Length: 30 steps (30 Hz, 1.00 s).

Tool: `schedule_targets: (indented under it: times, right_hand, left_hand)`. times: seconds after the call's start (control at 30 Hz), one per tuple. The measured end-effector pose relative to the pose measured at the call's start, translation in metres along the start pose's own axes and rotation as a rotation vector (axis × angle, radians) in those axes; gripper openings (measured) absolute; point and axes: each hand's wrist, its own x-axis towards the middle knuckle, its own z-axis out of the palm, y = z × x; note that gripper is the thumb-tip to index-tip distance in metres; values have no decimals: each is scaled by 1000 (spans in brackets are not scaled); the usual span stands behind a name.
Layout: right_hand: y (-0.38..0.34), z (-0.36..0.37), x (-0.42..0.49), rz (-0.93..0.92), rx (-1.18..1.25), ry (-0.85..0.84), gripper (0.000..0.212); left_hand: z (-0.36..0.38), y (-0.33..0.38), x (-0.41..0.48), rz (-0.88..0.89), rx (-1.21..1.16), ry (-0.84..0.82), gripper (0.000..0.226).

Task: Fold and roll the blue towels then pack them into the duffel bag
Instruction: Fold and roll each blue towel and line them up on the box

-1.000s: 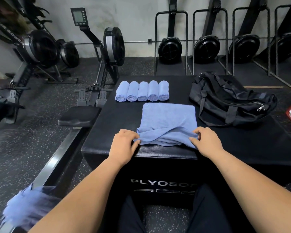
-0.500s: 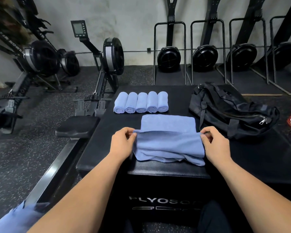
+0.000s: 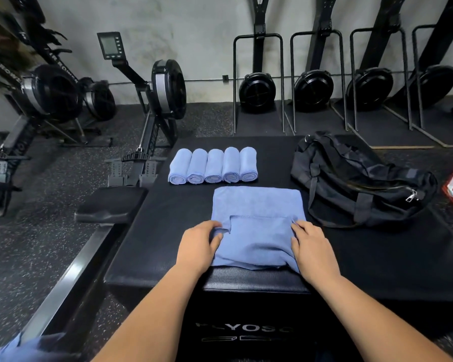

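1 wide-angle head view, forward and downward, close above the black box (image 3: 162,218), gym wall (image 3: 194,35) beyond

Left hand (image 3: 198,242) and right hand (image 3: 313,246) reach forward, pinching.

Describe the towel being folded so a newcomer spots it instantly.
On the black plyo box, left of the duffel bag, a blue towel lies at the near edge, gripped by the left hand and right hand. Unlike the five rolled towels behind it, it lies flat, partly folded.
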Motion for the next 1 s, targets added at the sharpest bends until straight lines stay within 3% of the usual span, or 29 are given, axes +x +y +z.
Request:
schedule_targets:
  times: [0.23, 0.37, 0.53, 0.77, 1.0]
  right_hand:
    - [-3, -11, -28, -110, -63, 121, 35]
    - [0, -17, -51, -123, -23, 95, 36]
    - [0, -32, -50, -13, 150, -33, 35]
    - [1, -59, -6, 201, 431, 102, 24]
    - [5, -57, 34, 293, 518, 99, 25]
  left_hand:
    - [-13, -3, -34, 82, 102, 33, 27]
    - [-18, -4, -57, 72, 102, 14, 27]
    - [-28, 7, -57, -93, -80, 19, 9]
    - [-39, 23, -17, -260, -302, 184, 6]
    - [-41, 24, 24, -333, -354, 179, 3]
